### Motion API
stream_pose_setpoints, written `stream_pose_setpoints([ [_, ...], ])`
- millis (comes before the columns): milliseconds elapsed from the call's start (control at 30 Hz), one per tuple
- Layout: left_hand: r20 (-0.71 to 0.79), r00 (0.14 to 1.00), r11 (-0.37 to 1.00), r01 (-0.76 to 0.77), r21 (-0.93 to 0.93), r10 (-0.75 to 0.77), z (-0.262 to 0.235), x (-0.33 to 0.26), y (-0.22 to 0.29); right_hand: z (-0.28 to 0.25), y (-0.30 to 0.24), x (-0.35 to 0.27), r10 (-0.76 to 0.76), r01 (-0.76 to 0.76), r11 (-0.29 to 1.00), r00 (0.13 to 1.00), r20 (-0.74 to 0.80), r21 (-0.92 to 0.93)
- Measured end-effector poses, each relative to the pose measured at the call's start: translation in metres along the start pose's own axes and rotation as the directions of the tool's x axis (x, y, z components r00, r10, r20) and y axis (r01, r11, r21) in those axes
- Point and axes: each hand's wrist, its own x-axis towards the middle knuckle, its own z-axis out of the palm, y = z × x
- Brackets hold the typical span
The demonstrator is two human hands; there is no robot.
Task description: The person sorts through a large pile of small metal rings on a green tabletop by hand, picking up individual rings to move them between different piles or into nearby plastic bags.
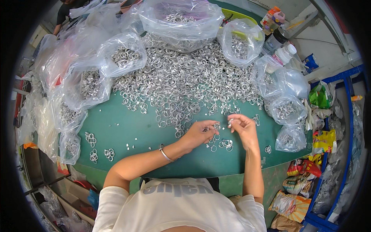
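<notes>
While the green table (119, 125) spreads across the view, its widest bare stretches run along the near edge and toward the near left corner, leaving the hands room to move there. A heap of silvery rings (181, 77) covers the far middle and reaches toward the centre, and clear plastic bags (91, 83) of rings crowd the far, left and right edges. The left hand (199, 133), its forearm slanting in over the near edge, curls rightward with thumb and fingers pinching a silver ring (216, 126) at their tips. Just right of it, the right hand (245, 129) bends leftward from a raised wrist, thumb and forefinger pressed on a small silvery piece (230, 122). Between the hands and the near edge lies a loose ring cluster (226, 144).
</notes>
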Motion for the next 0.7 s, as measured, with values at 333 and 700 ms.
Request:
stream_pose_setpoints([
  [333,0.049,0.93,0.885,-0.362,0.294,0.364,-0.012,-0.003,-0.028,0.054,0.0,-0.027,-0.207,0.201,0.913,0.978,0.022,-0.354],
  [700,-0.188,0.939,0.954,-0.263,0.147,0.288,-0.031,-0.04,-0.029,0.08,-0.024,-0.046,-0.141,0.175,0.974,0.965,0.223,-0.142],
])
